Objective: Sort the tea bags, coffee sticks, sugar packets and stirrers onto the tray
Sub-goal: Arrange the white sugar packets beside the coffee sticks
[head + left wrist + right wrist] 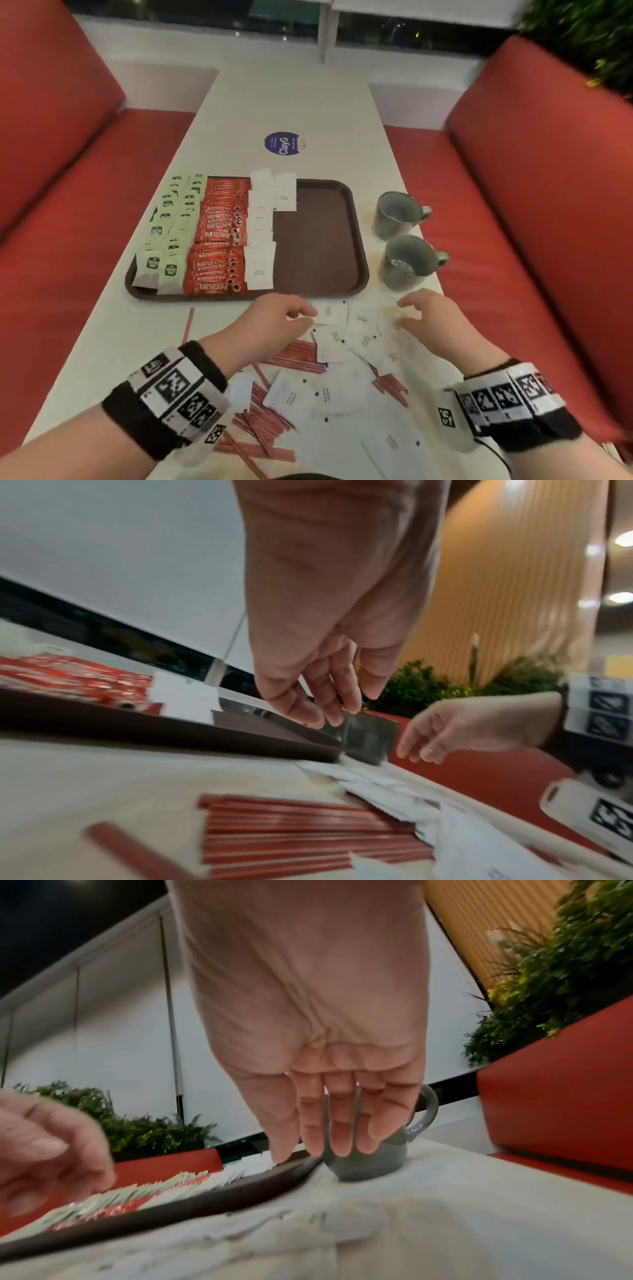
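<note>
White sugar packets (337,346) lie loose on the table (287,102) at the tray's (322,246) six o'clock. My left hand (274,325) and right hand (431,322) hover above them, fingers (342,1123) loosely curled, holding nothing.

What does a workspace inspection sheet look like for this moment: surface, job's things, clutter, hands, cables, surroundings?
Surface: white table, long and narrow.
Job's things: brown tray holds rows of green tea bags, red Nescafe coffee sticks and white sugar packets; its right half is bare. Loose sugar packets and red stirrers lie on the table nearer the person.
Clutter: two grey mugs right of the tray; round purple sticker.
Hands: left hand and right hand hover over the loose packets, fingers relaxed, no grip seen.
Cables: thin black cord at the right wristband.
Surroundings: red bench seats, window, green plants.
</note>
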{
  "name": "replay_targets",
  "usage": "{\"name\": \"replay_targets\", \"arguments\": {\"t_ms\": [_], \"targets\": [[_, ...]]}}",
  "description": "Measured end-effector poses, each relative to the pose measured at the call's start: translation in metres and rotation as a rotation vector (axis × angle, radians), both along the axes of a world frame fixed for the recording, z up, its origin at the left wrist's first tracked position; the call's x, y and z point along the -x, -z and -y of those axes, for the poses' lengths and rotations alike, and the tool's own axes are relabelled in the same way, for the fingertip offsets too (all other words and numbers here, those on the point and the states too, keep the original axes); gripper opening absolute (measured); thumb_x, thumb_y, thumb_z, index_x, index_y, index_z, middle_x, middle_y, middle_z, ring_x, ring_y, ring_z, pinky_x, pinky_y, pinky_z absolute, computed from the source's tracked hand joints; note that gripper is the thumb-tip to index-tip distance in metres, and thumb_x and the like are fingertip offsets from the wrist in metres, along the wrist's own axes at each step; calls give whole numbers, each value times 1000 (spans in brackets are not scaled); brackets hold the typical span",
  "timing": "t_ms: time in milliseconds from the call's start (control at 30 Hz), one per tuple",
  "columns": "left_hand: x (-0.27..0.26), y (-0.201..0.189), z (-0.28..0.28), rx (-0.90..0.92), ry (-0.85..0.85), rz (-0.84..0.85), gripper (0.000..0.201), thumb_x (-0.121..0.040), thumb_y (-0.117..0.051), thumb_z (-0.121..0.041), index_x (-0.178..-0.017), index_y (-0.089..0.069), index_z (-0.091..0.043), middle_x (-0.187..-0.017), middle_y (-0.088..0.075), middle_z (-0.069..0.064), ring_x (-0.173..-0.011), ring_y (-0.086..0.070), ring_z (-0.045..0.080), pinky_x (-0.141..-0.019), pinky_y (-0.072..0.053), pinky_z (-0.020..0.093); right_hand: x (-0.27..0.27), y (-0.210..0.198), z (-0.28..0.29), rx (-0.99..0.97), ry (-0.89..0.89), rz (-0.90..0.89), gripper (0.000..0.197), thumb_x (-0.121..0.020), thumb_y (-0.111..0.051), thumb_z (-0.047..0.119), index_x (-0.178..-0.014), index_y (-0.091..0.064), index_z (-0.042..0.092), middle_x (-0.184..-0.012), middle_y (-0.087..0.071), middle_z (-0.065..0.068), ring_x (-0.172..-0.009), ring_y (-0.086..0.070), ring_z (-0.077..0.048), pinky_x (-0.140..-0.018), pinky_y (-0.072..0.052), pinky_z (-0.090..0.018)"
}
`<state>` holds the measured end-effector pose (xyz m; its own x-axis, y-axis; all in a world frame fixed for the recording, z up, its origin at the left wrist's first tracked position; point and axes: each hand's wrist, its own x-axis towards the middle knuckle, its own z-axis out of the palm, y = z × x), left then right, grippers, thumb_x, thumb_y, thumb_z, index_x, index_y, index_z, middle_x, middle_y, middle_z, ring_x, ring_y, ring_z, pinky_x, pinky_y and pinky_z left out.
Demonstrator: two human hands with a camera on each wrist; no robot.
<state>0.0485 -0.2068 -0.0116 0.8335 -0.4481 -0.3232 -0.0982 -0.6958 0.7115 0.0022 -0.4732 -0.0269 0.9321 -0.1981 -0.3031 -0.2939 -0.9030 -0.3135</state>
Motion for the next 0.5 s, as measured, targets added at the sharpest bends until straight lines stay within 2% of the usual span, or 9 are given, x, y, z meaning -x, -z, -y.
{"name": "replay_targets", "arguments": {"t_ms": [100, 200, 267, 367, 467, 500], "targets": [[4, 9, 30, -94, 159, 88, 27, -93, -52, -29, -118, -64, -29, -120, -59, -12, -113, -51, 6, -94, -35, 19, -3, 7, -7, 43, -95, -15, 47, -87, -64, 27, -132, -54, 18, -133, -52, 0, -123, -47, -19, -101, -37, -28], [9, 19, 53, -178, 342, 181, 34, -95, -50, -27, -128, -57, -24, -136, -53, -8, -126, -44, 9, -99, -27, 15, -5, 14, -14, 82, -190, -94, 54, -81, -66, 26, -132, -50, 21, -126, -51, -3, -117, -51, -25, -96, -45, -37], [11, 28, 61, -272, 434, 219, 38, -95, -48, -30, -132, -54, -23, -138, -50, -9, -129, -39, 13, -104, -25, 19, -6, 16, -14, 78, -218, -130, 50, -79, -67, 24, -126, -51, 19, -118, -51, -5, -110, -53, -27, -90, -47, -38], [16, 38, 64, -361, 422, 207, 32, -93, -47, -32, -120, -62, -25, -124, -59, -10, -121, -41, 16, -102, -36, 27, -5, 17, -7, 20, -243, -163, 49, -80, -69, 22, -125, -52, 16, -115, -47, -5, -106, -54, -27, -87, -47, -33], [18, 37, 67, -397, 364, 244, 27, -92, -46, -34, -94, -69, -20, -99, -66, -4, -103, -47, 16, -88, -46, 33, 0, 18, 4, 7, -283, -174, 48, -80, -65, 14, -126, -52, 14, -118, -46, -4, -106, -55, -24, -89, -47, -30], [19, 36, 70, -397, 353, 270, 27, -93, -46, -35, -91, -68, -19, -96, -64, -3, -100, -48, 16, -85, -46, 32, 1, 19, 7, 10, -287, -169, 48, -80, -64, 10, -126, -52, 14, -118, -46, -4, -105, -55, -24, -88, -47, -28]]}}
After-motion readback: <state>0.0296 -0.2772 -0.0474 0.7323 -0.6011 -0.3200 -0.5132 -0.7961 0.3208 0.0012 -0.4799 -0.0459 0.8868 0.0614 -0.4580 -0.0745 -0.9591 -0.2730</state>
